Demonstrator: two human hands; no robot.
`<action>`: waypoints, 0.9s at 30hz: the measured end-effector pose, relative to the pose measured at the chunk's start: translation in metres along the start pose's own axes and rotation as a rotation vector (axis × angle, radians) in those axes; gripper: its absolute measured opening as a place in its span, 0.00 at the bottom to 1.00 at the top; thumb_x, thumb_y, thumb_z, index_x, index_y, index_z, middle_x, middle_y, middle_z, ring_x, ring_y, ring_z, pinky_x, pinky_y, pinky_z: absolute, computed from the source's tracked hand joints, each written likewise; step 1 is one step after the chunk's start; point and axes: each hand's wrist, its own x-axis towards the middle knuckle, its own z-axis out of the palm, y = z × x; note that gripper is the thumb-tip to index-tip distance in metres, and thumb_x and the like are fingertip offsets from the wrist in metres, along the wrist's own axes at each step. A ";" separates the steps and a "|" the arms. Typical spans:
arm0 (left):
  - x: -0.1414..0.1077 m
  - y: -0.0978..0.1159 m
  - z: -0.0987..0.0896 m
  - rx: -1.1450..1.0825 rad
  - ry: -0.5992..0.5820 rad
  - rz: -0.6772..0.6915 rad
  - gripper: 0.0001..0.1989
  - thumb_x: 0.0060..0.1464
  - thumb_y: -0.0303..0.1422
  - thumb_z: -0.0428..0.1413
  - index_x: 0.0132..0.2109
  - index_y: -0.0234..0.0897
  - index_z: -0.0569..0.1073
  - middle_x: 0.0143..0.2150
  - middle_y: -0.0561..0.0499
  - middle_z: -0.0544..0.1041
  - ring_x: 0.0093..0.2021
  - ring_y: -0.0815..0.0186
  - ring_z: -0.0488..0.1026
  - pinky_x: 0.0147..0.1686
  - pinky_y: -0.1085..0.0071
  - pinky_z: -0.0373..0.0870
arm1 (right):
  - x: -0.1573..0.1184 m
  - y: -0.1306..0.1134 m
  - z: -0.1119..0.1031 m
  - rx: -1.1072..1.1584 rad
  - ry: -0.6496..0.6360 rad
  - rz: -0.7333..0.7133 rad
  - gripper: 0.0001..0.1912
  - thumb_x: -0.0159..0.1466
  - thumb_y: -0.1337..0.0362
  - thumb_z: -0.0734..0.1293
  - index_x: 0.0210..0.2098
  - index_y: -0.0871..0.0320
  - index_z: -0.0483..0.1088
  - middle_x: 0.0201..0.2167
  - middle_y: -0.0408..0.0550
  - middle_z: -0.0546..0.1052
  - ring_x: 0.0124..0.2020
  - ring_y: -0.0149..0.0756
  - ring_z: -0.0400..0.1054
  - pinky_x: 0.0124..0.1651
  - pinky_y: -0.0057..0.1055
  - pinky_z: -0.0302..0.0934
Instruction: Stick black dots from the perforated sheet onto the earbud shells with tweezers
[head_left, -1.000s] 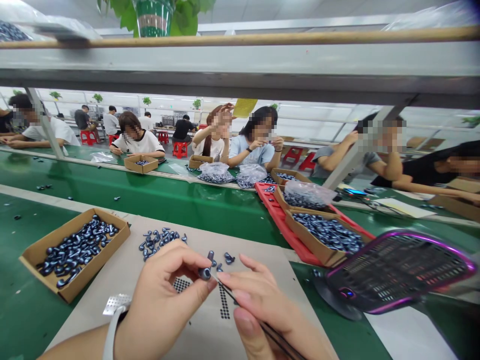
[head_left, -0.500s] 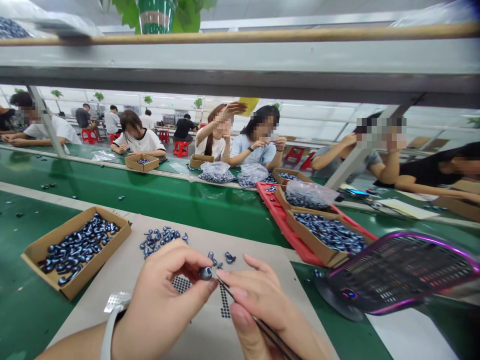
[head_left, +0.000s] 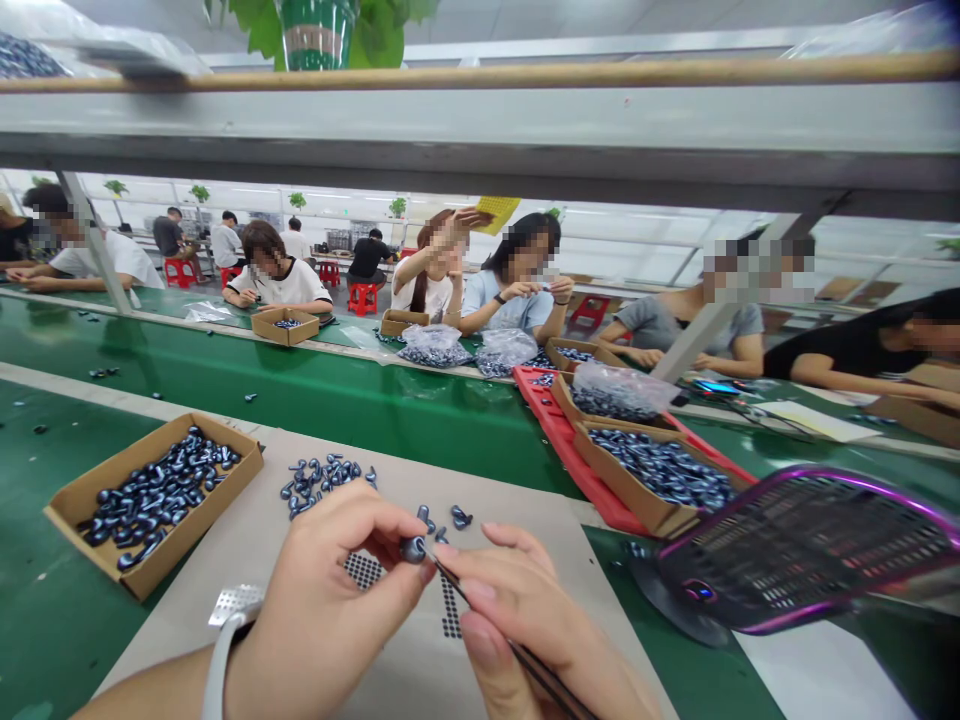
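Between thumb and forefinger, my left hand pinches a dark blue earbud shell. My right hand holds dark tweezers, their tip at the shell's opening. Whether the tip grips a small part cannot be made out. Below the hands, a grey-beige mat bears sheets of black dots, partly hidden by my hands. Behind my left hand lies a pile of loose shells, and a few more lie behind the fingertips.
A cardboard box of shells stands at the left. Filled boxes sit on a red tray at the right, near a purple-rimmed fan. People work across the green bench; a shelf spans overhead.
My hands, the shell and the tweezers have hardly moved. Across the bench at the right, a person in grey has lowered their raised hands to the table.
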 end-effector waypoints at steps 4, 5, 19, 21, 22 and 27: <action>0.000 -0.001 0.000 0.011 0.004 0.018 0.09 0.47 0.21 0.61 0.32 0.41 0.79 0.27 0.57 0.75 0.26 0.75 0.73 0.29 0.83 0.70 | -0.001 -0.001 0.001 0.026 0.021 0.027 0.10 0.62 0.72 0.68 0.41 0.53 0.75 0.38 0.48 0.83 0.38 0.42 0.80 0.52 0.46 0.71; 0.000 -0.001 0.000 0.010 0.007 0.022 0.08 0.47 0.21 0.61 0.32 0.40 0.79 0.27 0.57 0.76 0.26 0.75 0.73 0.29 0.83 0.70 | -0.002 -0.001 0.001 0.029 0.028 0.031 0.10 0.62 0.72 0.68 0.40 0.53 0.75 0.38 0.48 0.83 0.38 0.43 0.80 0.51 0.46 0.71; 0.000 -0.004 -0.001 0.048 0.008 0.080 0.08 0.49 0.21 0.59 0.33 0.40 0.78 0.27 0.56 0.76 0.27 0.73 0.74 0.28 0.81 0.71 | -0.014 0.028 0.022 -0.042 0.131 -0.207 0.06 0.68 0.67 0.64 0.42 0.56 0.73 0.36 0.51 0.83 0.35 0.37 0.79 0.48 0.41 0.72; 0.000 -0.005 -0.002 0.064 0.009 0.100 0.08 0.50 0.21 0.59 0.34 0.40 0.78 0.28 0.55 0.76 0.27 0.72 0.74 0.29 0.79 0.71 | -0.015 0.024 0.023 0.002 0.192 -0.118 0.05 0.68 0.66 0.65 0.42 0.55 0.73 0.36 0.50 0.82 0.37 0.39 0.79 0.49 0.45 0.71; 0.000 -0.005 -0.002 0.068 0.011 0.105 0.08 0.50 0.21 0.59 0.34 0.39 0.78 0.28 0.54 0.76 0.28 0.72 0.74 0.29 0.79 0.72 | -0.015 0.022 0.023 0.035 0.193 -0.080 0.06 0.67 0.67 0.65 0.42 0.54 0.73 0.37 0.50 0.82 0.39 0.40 0.79 0.51 0.47 0.71; 0.000 -0.003 -0.004 0.080 0.024 0.148 0.10 0.50 0.19 0.58 0.35 0.39 0.78 0.29 0.54 0.77 0.29 0.72 0.75 0.30 0.79 0.72 | -0.011 0.014 0.013 0.179 0.057 -0.008 0.10 0.66 0.69 0.65 0.45 0.52 0.74 0.41 0.48 0.83 0.41 0.41 0.79 0.57 0.53 0.68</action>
